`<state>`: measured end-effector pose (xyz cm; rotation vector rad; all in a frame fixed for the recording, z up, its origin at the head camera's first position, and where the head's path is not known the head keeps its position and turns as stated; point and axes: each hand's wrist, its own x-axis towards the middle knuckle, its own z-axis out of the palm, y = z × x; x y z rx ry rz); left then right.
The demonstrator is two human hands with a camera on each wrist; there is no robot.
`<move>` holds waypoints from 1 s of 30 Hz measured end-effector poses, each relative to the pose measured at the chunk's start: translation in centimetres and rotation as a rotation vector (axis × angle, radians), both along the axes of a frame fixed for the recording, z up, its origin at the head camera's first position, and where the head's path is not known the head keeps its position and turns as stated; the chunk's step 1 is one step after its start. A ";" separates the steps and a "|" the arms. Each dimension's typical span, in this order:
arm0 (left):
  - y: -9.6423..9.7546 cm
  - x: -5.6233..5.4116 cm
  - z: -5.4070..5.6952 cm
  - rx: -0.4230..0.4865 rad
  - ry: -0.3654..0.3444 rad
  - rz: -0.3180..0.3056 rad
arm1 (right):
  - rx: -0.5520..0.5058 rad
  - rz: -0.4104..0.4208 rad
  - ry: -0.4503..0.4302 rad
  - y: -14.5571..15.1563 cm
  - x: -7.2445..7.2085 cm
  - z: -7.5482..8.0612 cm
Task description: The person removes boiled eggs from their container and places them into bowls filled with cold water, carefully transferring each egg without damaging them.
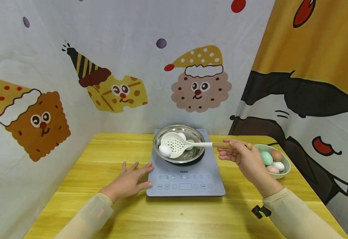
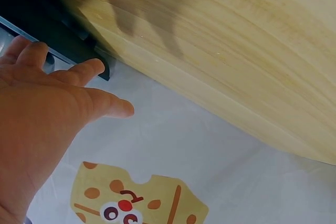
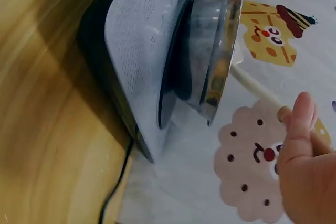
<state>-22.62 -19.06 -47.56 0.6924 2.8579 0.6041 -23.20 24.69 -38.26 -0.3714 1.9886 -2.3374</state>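
Observation:
My right hand (image 1: 247, 161) grips the wooden handle of a white slotted skimmer (image 1: 203, 144). The skimmer's perforated head is over a steel bowl (image 1: 177, 127), reaching in from the right. A white egg (image 1: 165, 151) lies at the left edge of that head. Partly covered by the skimmer, more pale eggs (image 1: 181, 135) show inside the steel bowl, which stands on a light induction cooktop (image 1: 186, 182). With fingers spread and straight, my left hand (image 1: 129, 184) has its fingertips at the cooktop's left edge. The right wrist view catches the steel bowl (image 3: 210, 51) from the side.
On the right of the wooden table (image 1: 108, 156), a pale green bowl (image 1: 287, 169) holds several eggs: green (image 1: 266, 158), brown (image 1: 276, 155), white (image 1: 278, 166) and pinkish (image 1: 272, 169). A dark cord (image 3: 118, 182) runs from the cooktop. Behind hangs a cartoon-printed cloth (image 1: 150, 20).

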 end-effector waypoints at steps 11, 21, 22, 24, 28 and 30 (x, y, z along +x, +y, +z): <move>0.6 0.1 -0.3 0.013 -0.012 -0.007 | -0.242 -0.038 -0.224 0.8 -0.2 -0.3; 0.6 0.2 -0.4 0.016 -0.013 -0.005 | -0.444 -0.113 -0.180 8.1 3.5 1.9; 0.5 0.2 -0.4 0.019 -0.012 -0.005 | -0.479 -0.126 -0.176 9.3 4.1 2.1; 0.3 0.2 -0.3 0.023 -0.004 -0.002 | -0.516 -0.178 -0.147 11.6 5.2 2.2; -0.3 0.5 -0.2 0.027 0.017 0.009 | -0.494 -0.313 -0.033 15.8 7.1 1.9; -0.6 0.7 -0.1 0.033 0.022 0.014 | -0.433 -0.389 0.032 17.5 7.9 1.4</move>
